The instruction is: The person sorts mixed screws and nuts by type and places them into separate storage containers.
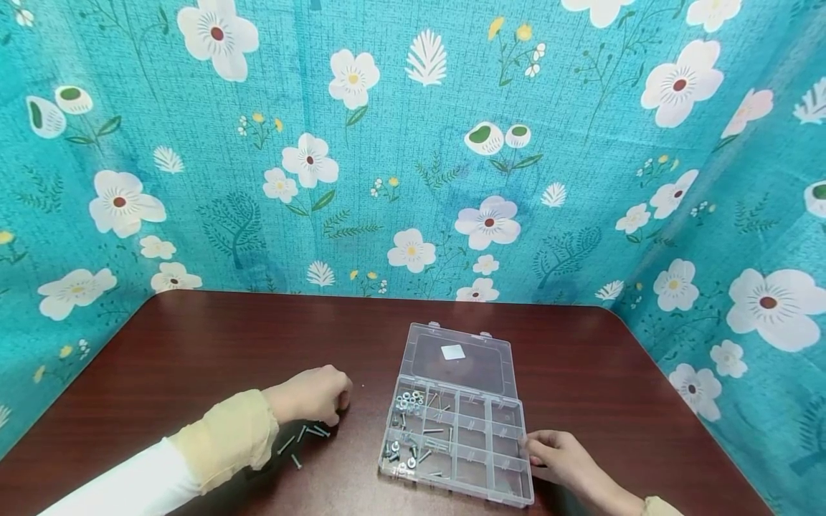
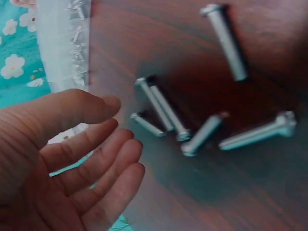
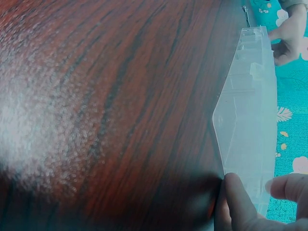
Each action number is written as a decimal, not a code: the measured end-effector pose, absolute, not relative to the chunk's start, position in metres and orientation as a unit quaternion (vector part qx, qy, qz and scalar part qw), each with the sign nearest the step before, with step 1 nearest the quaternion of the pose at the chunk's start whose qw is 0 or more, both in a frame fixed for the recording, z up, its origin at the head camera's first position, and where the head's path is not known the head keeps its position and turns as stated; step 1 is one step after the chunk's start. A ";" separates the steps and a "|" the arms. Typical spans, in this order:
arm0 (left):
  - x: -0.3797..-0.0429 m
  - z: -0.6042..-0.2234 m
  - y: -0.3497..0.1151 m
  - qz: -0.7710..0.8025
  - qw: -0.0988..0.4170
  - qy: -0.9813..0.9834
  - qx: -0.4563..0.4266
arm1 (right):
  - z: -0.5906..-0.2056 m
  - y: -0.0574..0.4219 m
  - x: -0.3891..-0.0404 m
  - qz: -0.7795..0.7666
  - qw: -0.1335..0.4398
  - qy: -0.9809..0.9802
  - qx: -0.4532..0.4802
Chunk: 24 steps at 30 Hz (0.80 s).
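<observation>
My left hand (image 1: 312,394) hovers over the dark table beside several loose screws (image 1: 302,433). In the left wrist view its fingers (image 2: 113,163) are loosely bent, thumb apart, with nothing between them; the screws (image 2: 207,134) lie just beyond the fingertips. A clear plastic compartment box (image 1: 472,448) stands to the right, its lid (image 1: 461,362) folded back flat. Nuts (image 1: 408,400) fill its far-left compartment, and bolts and screws lie in others on the left side. My right hand (image 1: 561,459) holds the box's right edge, thumb and fingers (image 3: 238,197) on either side of the wall.
A white square label (image 1: 453,352) lies on the lid. The reddish-brown table (image 1: 258,337) ends at a turquoise floral curtain (image 1: 413,179) behind and at both sides.
</observation>
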<state>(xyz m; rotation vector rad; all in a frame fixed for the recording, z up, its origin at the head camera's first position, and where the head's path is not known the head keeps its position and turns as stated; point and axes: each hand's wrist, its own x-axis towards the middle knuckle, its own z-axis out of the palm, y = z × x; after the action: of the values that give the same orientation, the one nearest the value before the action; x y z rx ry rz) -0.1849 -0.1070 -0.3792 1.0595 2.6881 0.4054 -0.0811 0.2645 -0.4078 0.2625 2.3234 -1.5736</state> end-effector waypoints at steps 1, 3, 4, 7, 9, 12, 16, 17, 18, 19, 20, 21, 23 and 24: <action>-0.185 -0.381 -0.109 0.139 0.106 0.915 0.363 | -0.408 0.265 -0.081 -0.551 0.161 0.814 0.092; -0.184 -0.384 -0.113 0.141 0.097 0.914 0.369 | -0.407 0.265 -0.080 -0.550 0.161 0.814 0.090; -0.184 -0.386 -0.114 0.141 0.091 0.913 0.372 | -0.407 0.265 -0.080 -0.551 0.161 0.814 0.090; -0.184 -0.390 -0.117 0.140 0.074 0.912 0.377 | -0.407 0.264 -0.080 -0.552 0.157 0.814 0.093; -0.184 -0.393 -0.116 0.135 0.064 0.913 0.379 | -0.407 0.263 -0.080 -0.553 0.155 0.813 0.095; -0.183 -0.395 -0.111 0.135 0.060 0.912 0.382 | -0.408 0.262 -0.081 -0.553 0.154 0.812 0.105; -0.178 -0.391 -0.099 0.158 0.066 0.900 0.401 | -0.407 0.262 -0.082 -0.554 0.158 0.810 0.111; -0.176 -0.389 -0.096 0.165 0.068 0.896 0.407 | -0.407 0.262 -0.081 -0.553 0.159 0.811 0.109; -0.175 -0.387 -0.092 0.172 0.070 0.891 0.415 | -0.407 0.262 -0.081 -0.552 0.159 0.811 0.107; -0.173 -0.385 -0.088 0.178 0.073 0.886 0.422 | -0.407 0.263 -0.081 -0.553 0.160 0.811 0.105; -0.172 -0.383 -0.084 0.182 0.075 0.882 0.429 | -0.407 0.263 -0.081 -0.554 0.160 0.811 0.103; -0.171 -0.381 -0.080 0.186 0.075 0.878 0.435 | -0.407 0.263 -0.081 -0.554 0.161 0.810 0.101; -0.167 -0.376 -0.071 0.193 0.073 0.871 0.447 | -0.407 0.263 -0.081 -0.555 0.161 0.810 0.100; -0.165 -0.374 -0.066 0.194 0.072 0.868 0.452 | -0.407 0.263 -0.081 -0.556 0.162 0.809 0.098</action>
<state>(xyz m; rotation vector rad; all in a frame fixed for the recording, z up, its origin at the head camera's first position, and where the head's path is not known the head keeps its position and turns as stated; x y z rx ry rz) -0.1650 -0.0662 -0.3739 1.3570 2.6072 0.5831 -0.0812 0.2634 -0.4066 0.2799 2.3088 -1.5880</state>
